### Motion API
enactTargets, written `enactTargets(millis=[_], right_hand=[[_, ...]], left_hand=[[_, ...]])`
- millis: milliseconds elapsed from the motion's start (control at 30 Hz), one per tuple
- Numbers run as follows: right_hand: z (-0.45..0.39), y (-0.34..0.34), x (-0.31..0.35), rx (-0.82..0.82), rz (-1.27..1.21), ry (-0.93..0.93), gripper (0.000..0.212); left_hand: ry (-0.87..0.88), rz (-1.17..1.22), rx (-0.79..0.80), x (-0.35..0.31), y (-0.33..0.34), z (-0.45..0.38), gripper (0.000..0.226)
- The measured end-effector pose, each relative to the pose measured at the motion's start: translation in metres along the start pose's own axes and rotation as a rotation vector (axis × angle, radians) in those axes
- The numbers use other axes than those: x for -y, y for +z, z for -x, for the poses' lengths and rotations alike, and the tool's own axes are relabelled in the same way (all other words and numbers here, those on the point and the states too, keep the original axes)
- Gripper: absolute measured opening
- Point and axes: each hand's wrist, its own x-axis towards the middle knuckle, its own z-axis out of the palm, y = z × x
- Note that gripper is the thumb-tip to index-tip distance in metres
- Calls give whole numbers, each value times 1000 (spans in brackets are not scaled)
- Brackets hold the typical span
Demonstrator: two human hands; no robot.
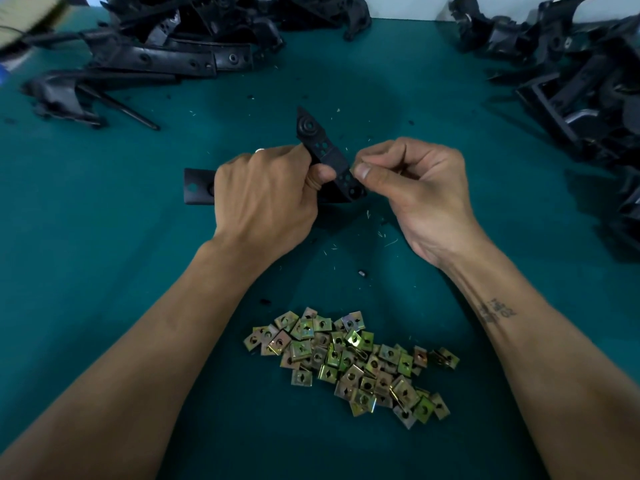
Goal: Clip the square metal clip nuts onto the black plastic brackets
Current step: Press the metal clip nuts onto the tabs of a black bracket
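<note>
Teal table [104, 271] (two bracket heaps [166, 46])

Teal table mat [104, 271] flecked with pale shavings [388, 237]; blurred tan object [31, 15] at far-left corner.

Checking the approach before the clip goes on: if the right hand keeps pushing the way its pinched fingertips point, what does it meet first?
The right hand points left and would likely meet the long black plastic bracket gripped in the left hand almost immediately; depth is uncertain.
</note>
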Motion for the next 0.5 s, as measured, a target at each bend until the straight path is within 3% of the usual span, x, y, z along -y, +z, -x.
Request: enactTargets(millis=[300, 500], right_hand=[[6, 10, 1, -10, -89, 58, 14], [9, 13, 12, 29, -106, 116, 26]], left_hand=[[-42, -6, -29, 1, 0, -1, 38], [-66, -16, -27, 2, 0, -1, 35]])
